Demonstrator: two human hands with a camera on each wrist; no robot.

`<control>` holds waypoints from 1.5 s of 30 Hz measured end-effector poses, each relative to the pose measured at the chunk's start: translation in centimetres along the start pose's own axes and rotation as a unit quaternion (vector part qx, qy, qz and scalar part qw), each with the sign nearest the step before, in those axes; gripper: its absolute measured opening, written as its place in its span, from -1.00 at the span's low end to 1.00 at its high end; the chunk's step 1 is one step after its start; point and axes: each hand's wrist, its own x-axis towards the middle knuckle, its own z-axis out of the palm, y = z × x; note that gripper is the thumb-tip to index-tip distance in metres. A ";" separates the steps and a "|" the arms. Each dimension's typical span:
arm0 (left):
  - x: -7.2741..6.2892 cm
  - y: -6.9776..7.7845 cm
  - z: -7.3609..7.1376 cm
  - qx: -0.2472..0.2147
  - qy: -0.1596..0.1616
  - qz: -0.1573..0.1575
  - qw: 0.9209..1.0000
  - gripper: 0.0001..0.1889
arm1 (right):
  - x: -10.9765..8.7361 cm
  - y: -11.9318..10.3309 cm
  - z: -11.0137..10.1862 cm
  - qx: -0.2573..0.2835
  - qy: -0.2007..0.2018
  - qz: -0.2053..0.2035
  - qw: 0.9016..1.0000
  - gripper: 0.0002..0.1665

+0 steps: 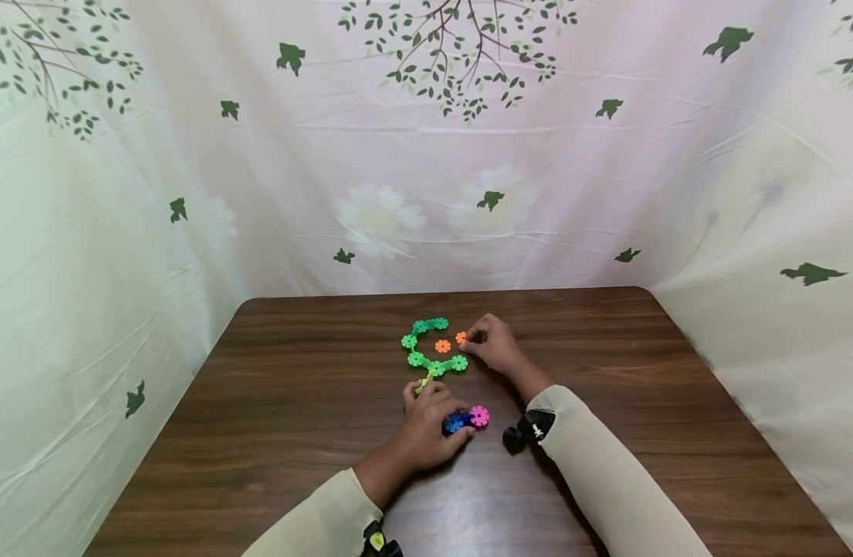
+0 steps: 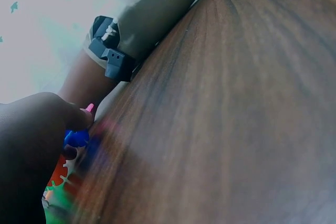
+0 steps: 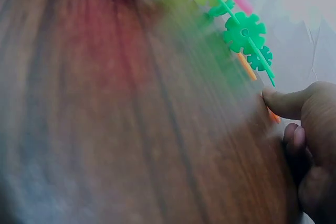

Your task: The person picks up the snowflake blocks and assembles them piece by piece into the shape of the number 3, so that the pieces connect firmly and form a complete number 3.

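Note:
A chain of interlocking notched plastic discs (image 1: 416,359) lies on the table, curving from teal through green to yellow. My left hand (image 1: 429,425) holds its near part, fingertips by the yellow disc (image 1: 421,384) and thumb beside the blue disc (image 1: 454,422). A pink disc (image 1: 479,416) sticks out past the blue. My right hand (image 1: 498,344) pinches an orange disc (image 1: 460,337) between thumb and fingers, at the open side of the curve. Another orange disc (image 1: 443,346) lies loose inside the curve. In the right wrist view, the green disc (image 3: 244,33) stands on edge beyond the thumb. The left palm hides part of the chain.
The brown wooden table (image 1: 294,387) runs back to a white curtain (image 1: 426,155) printed with leaves and birds, which also hangs on both sides. A black wrist camera (image 1: 527,431) sits at the right cuff, close above the tabletop.

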 end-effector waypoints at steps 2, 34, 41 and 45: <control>0.0 0.0 0.0 0.000 0.004 0.003 1.000 -0.68 | 0.1 0.1 0.0 -0.004 -0.001 -0.003 1.000 -0.65; 0.0 0.0 -0.1 0.009 0.005 0.003 1.000 -0.68 | -5.7 0.2 -2.7 0.210 -0.039 0.061 0.975 -0.86; 0.0 0.2 -0.2 0.007 0.002 -0.004 1.000 -0.69 | -8.1 -0.1 -3.3 0.246 -0.066 0.067 0.965 -0.84; 0.1 0.3 -0.2 0.007 -0.002 -0.007 1.000 -0.71 | -9.3 -0.3 -3.6 0.261 -0.083 0.079 0.959 -0.82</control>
